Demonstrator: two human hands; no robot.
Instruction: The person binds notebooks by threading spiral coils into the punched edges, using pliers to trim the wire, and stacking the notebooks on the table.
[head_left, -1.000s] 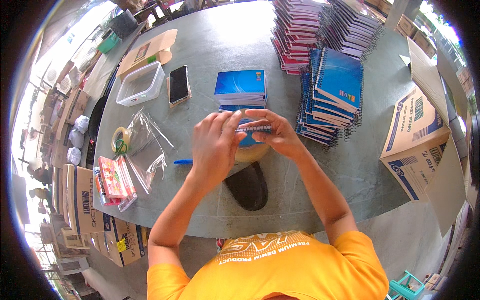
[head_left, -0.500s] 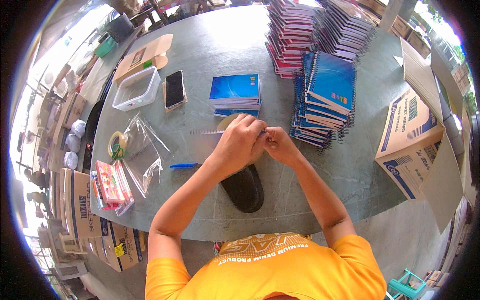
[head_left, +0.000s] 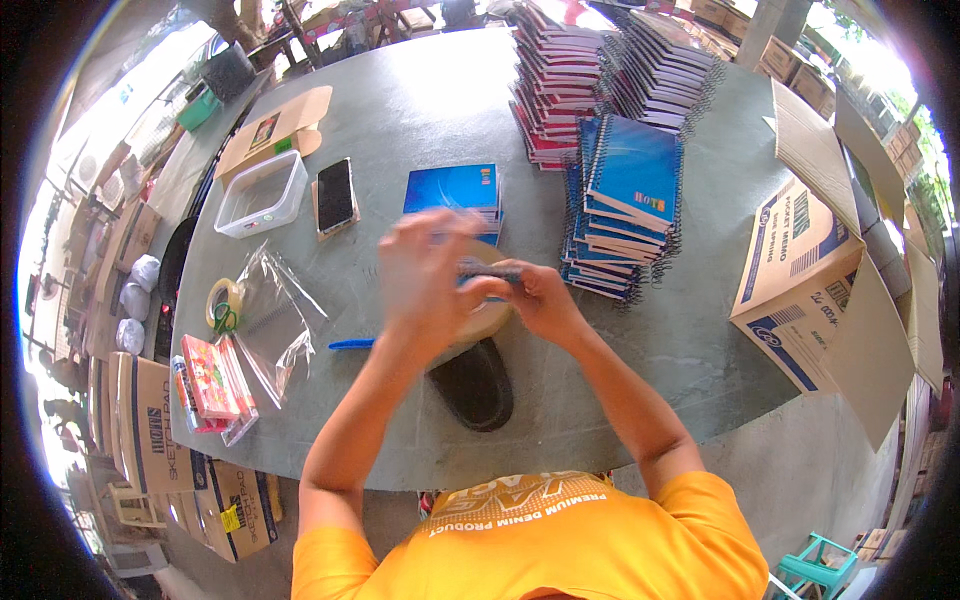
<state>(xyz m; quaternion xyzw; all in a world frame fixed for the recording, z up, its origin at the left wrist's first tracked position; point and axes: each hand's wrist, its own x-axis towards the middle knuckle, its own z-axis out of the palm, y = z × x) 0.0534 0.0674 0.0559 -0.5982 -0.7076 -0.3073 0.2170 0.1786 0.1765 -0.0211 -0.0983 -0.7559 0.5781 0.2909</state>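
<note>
My right hand point(head_left: 548, 303) is closed, fingertips pinching the end of a small notebook point(head_left: 490, 271) seen almost edge-on, with a dark coiled edge and a bit of blue. My left hand point(head_left: 425, 280) is smeared by motion at the notebook's left side; its fingers do not show clearly. Below the hands lie a round beige thing point(head_left: 487, 322), partly covered, and a black slipper-like sole point(head_left: 475, 388). Just beyond my left hand sits a short stack of blue notebooks point(head_left: 450, 188). A blue pen-like tool point(head_left: 351, 344) lies left of my left wrist.
Coil-bound blue notebooks point(head_left: 632, 170) are piled right of centre, with tall red-edged stacks point(head_left: 555, 90) behind. An open carton point(head_left: 795, 280) stands at the right. Leftward are a phone point(head_left: 336, 192), clear plastic tub point(head_left: 262, 195), tape roll point(head_left: 222, 300), green scissors point(head_left: 228, 318) and clear plastic point(head_left: 275, 300).
My left hand has moved left and up, away from my right fingers, and is now blurred. The coil strip that stuck out left of it is out of sight. The whole view has shifted slightly.
</note>
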